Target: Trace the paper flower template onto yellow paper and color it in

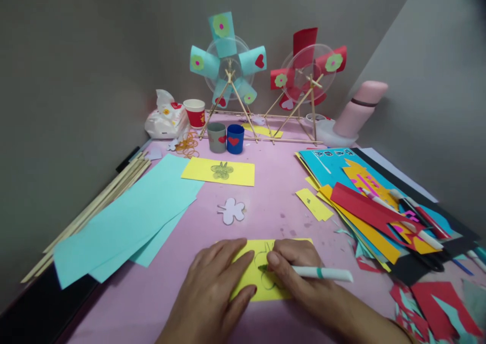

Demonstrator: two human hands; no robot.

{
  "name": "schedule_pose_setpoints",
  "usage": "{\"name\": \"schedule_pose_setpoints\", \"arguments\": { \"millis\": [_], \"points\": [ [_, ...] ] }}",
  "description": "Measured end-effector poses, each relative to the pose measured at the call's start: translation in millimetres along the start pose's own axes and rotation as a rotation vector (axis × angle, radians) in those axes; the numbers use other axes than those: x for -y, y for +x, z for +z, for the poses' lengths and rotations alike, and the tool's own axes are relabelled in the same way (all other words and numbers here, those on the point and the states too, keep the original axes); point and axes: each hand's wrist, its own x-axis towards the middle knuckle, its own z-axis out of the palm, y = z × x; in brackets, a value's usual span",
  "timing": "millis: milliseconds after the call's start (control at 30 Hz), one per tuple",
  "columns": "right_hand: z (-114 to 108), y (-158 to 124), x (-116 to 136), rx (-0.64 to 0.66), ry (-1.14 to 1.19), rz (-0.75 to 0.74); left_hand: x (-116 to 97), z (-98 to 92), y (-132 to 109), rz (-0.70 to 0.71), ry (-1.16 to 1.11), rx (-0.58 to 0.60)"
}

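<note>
My left hand (216, 283) lies with its fingers stretched across the left part of a yellow paper strip (255, 279). My right hand (301, 268) grips a white marker (330, 273) with a green band, its green tip on the paper. Dark outlines of rounded wings show on the strip, partly covered by the right hand. Just beyond the hands lies a white butterfly-shaped paper cutout (231, 211). Farther off, another yellow strip (243, 175) carries a finished-looking butterfly drawing.
Light blue sheets (140, 222) and wooden sticks (94, 212) lie left. Stacked coloured papers (322, 164) with markers, and red scraps (436, 298), cover the right. Behind stand two paper-bladed wheels on stick frames (243, 103), small cups (235, 146) and a pink bottle (357, 114).
</note>
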Motion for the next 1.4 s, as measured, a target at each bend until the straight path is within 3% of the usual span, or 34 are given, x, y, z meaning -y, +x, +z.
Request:
{"name": "schedule_pose_setpoints", "arguments": {
  "millis": [1400],
  "points": [
    [-5.1, 3.8, 2.0, 0.040, 0.045, 0.024, -0.9, -1.7, 0.7, 0.016, 0.011, 0.027]
  ]
}}
